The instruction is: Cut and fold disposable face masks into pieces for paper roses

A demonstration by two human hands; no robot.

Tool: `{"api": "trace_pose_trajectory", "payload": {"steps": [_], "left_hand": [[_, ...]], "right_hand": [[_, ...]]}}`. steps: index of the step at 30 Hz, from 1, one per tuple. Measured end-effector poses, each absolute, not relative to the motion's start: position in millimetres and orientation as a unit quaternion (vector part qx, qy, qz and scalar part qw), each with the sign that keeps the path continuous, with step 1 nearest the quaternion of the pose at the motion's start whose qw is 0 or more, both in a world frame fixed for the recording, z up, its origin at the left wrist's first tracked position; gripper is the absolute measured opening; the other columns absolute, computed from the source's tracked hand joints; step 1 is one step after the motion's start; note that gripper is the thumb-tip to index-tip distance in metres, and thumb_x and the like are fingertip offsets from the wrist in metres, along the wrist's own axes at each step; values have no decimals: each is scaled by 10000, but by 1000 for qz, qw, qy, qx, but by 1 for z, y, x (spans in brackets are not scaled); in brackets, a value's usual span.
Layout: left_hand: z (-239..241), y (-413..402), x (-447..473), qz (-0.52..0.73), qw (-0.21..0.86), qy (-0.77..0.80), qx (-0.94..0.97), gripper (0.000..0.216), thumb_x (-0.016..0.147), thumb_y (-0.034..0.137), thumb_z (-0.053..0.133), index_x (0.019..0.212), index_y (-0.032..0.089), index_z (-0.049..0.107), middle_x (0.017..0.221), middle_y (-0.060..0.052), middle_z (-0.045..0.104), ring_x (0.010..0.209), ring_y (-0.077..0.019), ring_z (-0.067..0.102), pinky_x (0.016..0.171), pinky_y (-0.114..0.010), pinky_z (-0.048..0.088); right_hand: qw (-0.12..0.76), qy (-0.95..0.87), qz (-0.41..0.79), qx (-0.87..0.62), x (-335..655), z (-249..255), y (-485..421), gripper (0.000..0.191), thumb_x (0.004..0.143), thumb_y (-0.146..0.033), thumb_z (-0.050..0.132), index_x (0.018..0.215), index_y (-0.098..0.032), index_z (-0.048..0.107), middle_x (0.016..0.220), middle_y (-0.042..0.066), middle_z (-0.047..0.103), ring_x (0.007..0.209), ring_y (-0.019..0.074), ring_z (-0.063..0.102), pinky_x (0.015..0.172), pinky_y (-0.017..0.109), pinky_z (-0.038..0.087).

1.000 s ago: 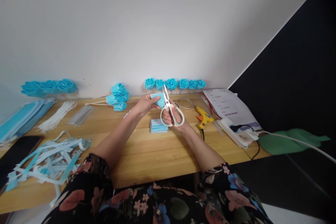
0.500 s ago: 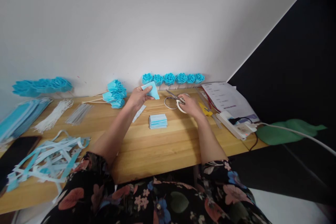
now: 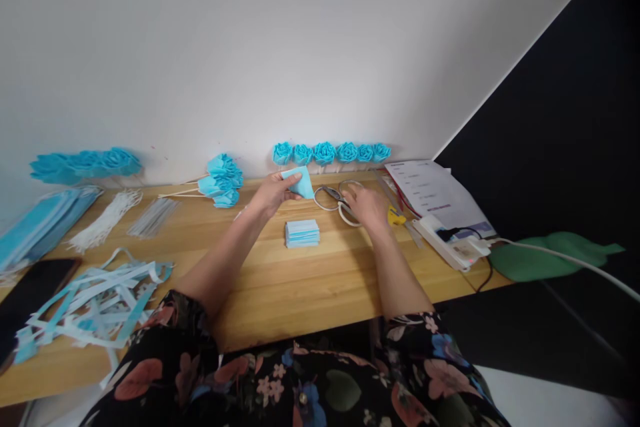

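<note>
My left hand [image 3: 273,193] pinches a light blue square of thin, cloth-like material [image 3: 302,183] between thumb and fingers, above the back of the table. To its right, my right hand [image 3: 367,205] has its fingers curled at the handles of a pair of scissors [image 3: 347,215], low over the tabletop. The scissors' blades point to the left and look foreshortened; the fingers partly cover the handles. Thin rings lie around the scissors. A neat stack of pale blue pieces [image 3: 302,233] rests on the table between my forearms.
Blue fabric flowers [image 3: 325,153] line the wall; more flowers [image 3: 223,180] lie left. Blue masks [image 3: 45,223], white cords [image 3: 105,219], thin strips [image 3: 153,217], a phone [image 3: 35,293] and scraps [image 3: 95,300] fill the left. At right are a yellow tool [image 3: 397,215], paper [image 3: 435,190] and power strip [image 3: 453,243].
My left hand has moved slightly right and down with the blue square, which has tilted. The scissors in my right hand have dropped lower, toward the table. The pale strip beneath my left hand no longer shows.
</note>
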State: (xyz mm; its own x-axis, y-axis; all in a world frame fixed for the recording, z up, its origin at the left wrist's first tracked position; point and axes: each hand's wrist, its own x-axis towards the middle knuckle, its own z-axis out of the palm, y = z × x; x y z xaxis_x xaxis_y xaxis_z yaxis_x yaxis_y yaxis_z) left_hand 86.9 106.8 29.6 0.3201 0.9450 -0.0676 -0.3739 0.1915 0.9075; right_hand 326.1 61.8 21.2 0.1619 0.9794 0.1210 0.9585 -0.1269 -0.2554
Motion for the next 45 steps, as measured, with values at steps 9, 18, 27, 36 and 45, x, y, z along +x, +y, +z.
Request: {"api": "trace_pose_trajectory", "payload": {"steps": [9,18,27,36,45], "left_hand": [[24,95,102,451,671,373,456,552,487,482,947,807,91,725,718,-60,728,627,-139,647,544,-233,536],[22,95,103,431,653,379,494,565,546,536,892,897,124,727,747,-25,685,619,-116,593,532,-236,493],[20,100,99,428,606,411,530,502,513,558,877,668,132,661,590,-1,593,527,-97,503,508,-244,402],[17,102,99,448,611,414,504,512,565,586,847,703,139,640,574,10,569,491,-90,463,439,-236,330],[17,100,98,348,671,402,517,386,721,460,807,842,118,676,571,-1,589,436,-87,460,379,-219,236]], "right_hand": [[462,-626,407,-479,279,-1,62,429,800,-601,668,938,-195,663,822,20,700,735,170,613,689,285,462],[513,-588,365,-508,271,-11,62,367,811,-493,661,636,-212,503,573,-50,450,575,117,400,568,271,305],[516,-596,353,-503,274,-11,64,349,845,-490,610,655,-203,552,597,-26,539,594,129,476,596,272,358],[554,-549,350,-519,281,-7,66,392,826,-532,634,635,-193,586,573,-23,528,572,133,478,557,265,359],[630,-509,251,-531,292,-5,71,246,816,-434,655,779,-194,691,675,-16,629,642,146,558,641,273,475]]}}
